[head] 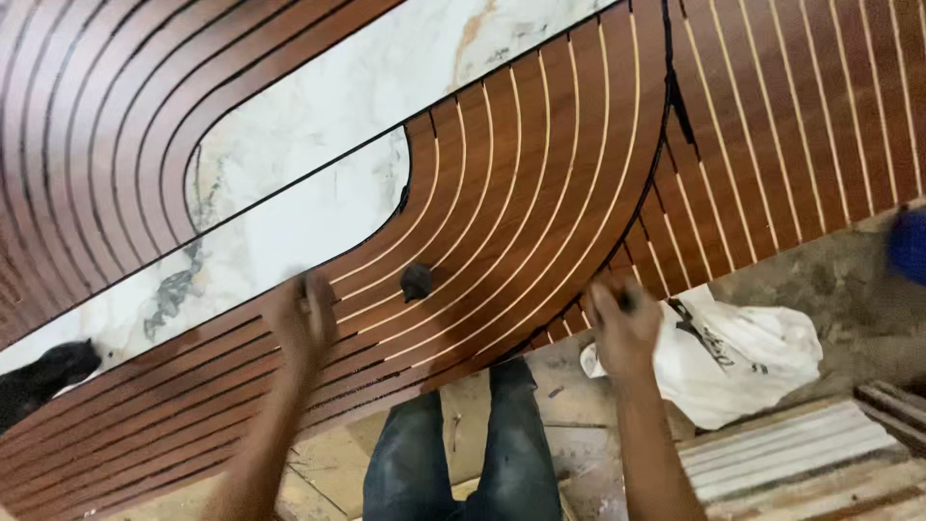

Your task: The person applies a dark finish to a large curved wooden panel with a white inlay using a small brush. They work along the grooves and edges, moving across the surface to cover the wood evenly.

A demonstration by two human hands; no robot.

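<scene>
A large brown wooden panel (540, 164) with curved grooves, some filled with pale strips, lies in front of me. My left hand (304, 326) presses on its grooved surface near the lower edge; motion blur hides whether it holds anything. My right hand (622, 333) is at the panel's lower edge, fingers closed around a small dark object (627, 301). A small dark lump (417, 282) sits on the panel between my hands. White marble-patterned slabs (318, 125) are set inside the curved wood.
My legs in blue jeans (463, 453) show below the panel. A white plastic bag (743, 357) lies on the dusty floor at right, beside stacked pale boards (791, 449). A black object (43, 371) is at the left edge, something blue (909, 246) at the right edge.
</scene>
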